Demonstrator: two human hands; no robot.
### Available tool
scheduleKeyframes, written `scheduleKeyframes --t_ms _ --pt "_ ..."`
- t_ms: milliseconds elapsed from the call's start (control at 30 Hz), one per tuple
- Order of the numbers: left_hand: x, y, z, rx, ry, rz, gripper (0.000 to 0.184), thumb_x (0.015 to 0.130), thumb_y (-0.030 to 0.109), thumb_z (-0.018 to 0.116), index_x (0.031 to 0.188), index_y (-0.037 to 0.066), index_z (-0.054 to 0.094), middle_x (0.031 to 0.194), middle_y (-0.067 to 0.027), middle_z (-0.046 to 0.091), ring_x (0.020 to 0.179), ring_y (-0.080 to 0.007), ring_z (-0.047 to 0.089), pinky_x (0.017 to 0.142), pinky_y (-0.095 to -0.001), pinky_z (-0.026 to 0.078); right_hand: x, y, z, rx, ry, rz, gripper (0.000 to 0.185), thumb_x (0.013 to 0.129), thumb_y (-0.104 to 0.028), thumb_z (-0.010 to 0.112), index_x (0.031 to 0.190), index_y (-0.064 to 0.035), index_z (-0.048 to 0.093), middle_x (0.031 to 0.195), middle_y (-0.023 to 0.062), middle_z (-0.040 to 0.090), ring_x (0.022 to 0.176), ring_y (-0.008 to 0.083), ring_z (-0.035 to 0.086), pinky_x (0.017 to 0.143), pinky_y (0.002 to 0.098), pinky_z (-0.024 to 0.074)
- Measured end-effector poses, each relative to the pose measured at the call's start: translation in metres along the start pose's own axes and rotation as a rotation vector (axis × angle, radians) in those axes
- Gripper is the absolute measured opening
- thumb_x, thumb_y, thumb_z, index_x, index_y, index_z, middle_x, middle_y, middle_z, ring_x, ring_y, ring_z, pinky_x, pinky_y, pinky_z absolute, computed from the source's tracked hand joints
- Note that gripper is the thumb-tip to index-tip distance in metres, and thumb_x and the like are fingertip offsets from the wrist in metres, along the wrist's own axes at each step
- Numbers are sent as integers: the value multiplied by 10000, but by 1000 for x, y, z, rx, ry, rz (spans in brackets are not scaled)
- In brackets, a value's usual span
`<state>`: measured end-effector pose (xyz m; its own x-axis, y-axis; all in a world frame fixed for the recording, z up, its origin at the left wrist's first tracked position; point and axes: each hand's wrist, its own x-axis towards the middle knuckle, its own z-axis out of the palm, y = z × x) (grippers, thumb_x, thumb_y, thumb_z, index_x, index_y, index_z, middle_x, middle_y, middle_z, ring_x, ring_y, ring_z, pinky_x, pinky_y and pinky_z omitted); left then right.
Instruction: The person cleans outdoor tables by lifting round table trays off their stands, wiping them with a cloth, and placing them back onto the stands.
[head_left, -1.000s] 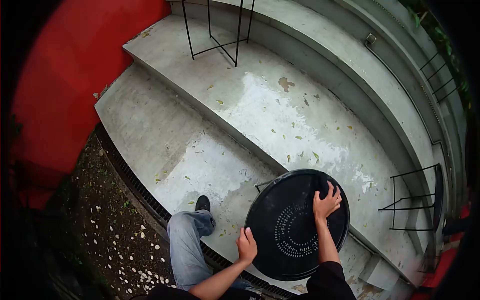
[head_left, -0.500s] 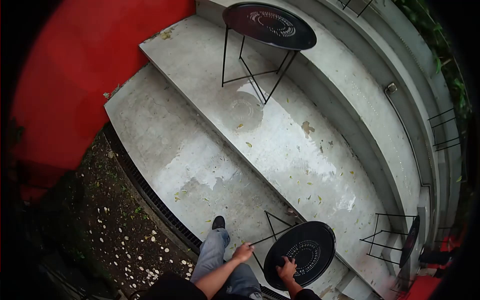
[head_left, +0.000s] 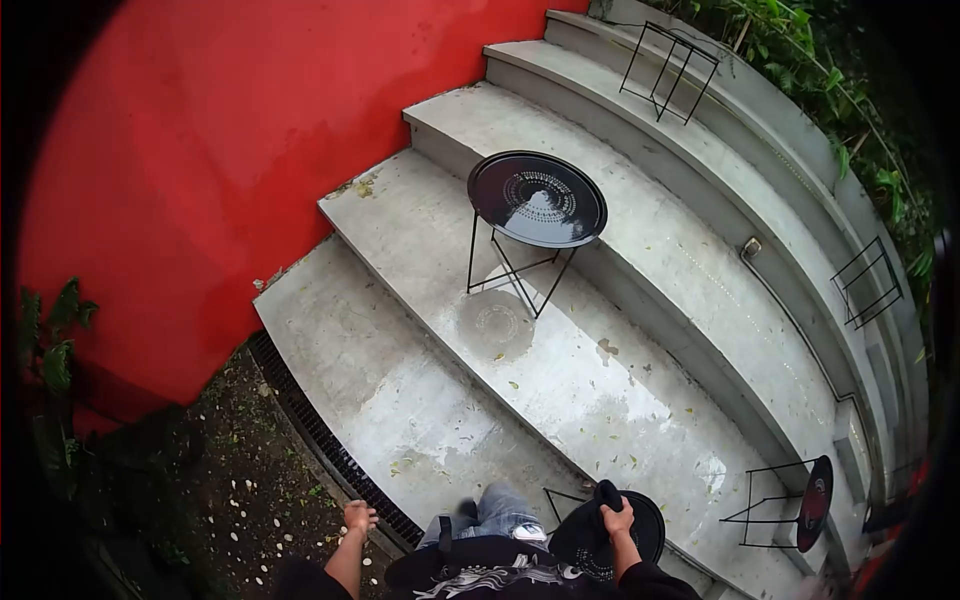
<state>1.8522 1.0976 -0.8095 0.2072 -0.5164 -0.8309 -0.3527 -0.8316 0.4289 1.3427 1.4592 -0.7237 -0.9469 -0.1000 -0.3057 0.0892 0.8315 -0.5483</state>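
Note:
My right hand (head_left: 617, 517) is closed on a bunched black cloth (head_left: 583, 530), held up over a round black tray table (head_left: 650, 520). The cloth covers much of the tabletop, and one thin leg frame shows to its left. My left hand (head_left: 360, 516) is off to the left above the soil and drain edge, apart from the table, with its fingers loosely apart and nothing in them. A second round black tray table (head_left: 538, 200), wet and shiny, stands upright on the step farther ahead.
Curved concrete steps (head_left: 590, 420) with wet patches and fallen leaves rise to the right. Another tray table (head_left: 815, 503) stands at right. Bare black frames (head_left: 672, 70) are on upper steps. A red wall (head_left: 250, 150) and drain grate (head_left: 330, 450) lie left.
My left hand has let go of the near table's leg frame and moved left. My right hand has left the tabletop and now holds the black cloth. My view has tilted up.

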Motion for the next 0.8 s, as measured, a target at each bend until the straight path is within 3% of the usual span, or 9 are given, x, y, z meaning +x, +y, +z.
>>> scheduleKeyframes --t_ms 100,233,367,467,567,633,667,733,800 --pt "-22 -31 15 -55 -134 -22 338 1042 255 446 1337 93 485 1018 -161 734 683 -263 725 529 -389 586 34 -94 25 201 -16 22 460 716 -161 779 1157 -81 677 1002 131 723 936 278 688 865 386 530" --pt "-11 -13 32 -156 -104 -117 340 1052 299 443 1316 93 505 977 -136 741 667 -264 716 527 -386 576 104 -237 63 708 -61 -111 355 814 -41 711 1164 -42 657 1024 63 695 938 190 650 845 331 512" --pt "47 77 57 -198 -57 44 305 1044 313 480 1269 110 518 972 -104 727 648 -211 698 527 -328 552 183 -417 77 904 113 -378 421 831 -55 723 1235 -18 609 1121 83 668 1005 185 619 902 328 483" --pt "67 212 96 -254 -87 185 288 1045 295 484 1255 101 517 1018 -110 715 715 -227 707 590 -350 560 239 -549 91 956 312 -567 499 831 -82 730 1304 -22 583 1169 122 646 1060 247 617 968 371 463" --pt "65 350 139 -143 -147 228 322 1045 311 510 1276 88 524 1013 -102 716 750 -212 706 624 -334 555 313 -645 138 666 583 -691 538 799 -112 739 1316 -84 594 1267 189 573 1170 353 571 995 448 459" --pt "66 424 158 -79 -263 363 345 1046 330 512 1281 78 539 1025 -102 716 774 -202 705 635 -323 548 340 -670 167 369 517 -699 584 787 -181 753 1345 -199 584 1366 206 499 1241 405 509 1037 486 427" --pt "63 466 171 -60 -266 398 346 1050 321 487 1298 86 539 1058 -112 708 802 -213 704 674 -341 558 344 -679 175 255 291 -627 600 777 -238 760 1346 -284 576 1445 166 432 1337 403 414 1069 569 364" --pt "47 531 194 -33 -276 437 364 1055 318 462 1332 90 528 1094 -120 701 842 -224 704 720 -354 567 348 -681 202 -183 90 -552 562 790 -300 737 1329 -328 580 1514 130 359 1406 399 314 1072 656 294" --pt "38 579 227 -11 -345 465 400 1055 335 473 1370 88 501 1113 -118 698 868 -228 710 733 -355 566 358 -680 221 -225 142 -588 528 817 -365 691 1331 -346 572 1552 122 314 1437 410 250 1064 704 261"
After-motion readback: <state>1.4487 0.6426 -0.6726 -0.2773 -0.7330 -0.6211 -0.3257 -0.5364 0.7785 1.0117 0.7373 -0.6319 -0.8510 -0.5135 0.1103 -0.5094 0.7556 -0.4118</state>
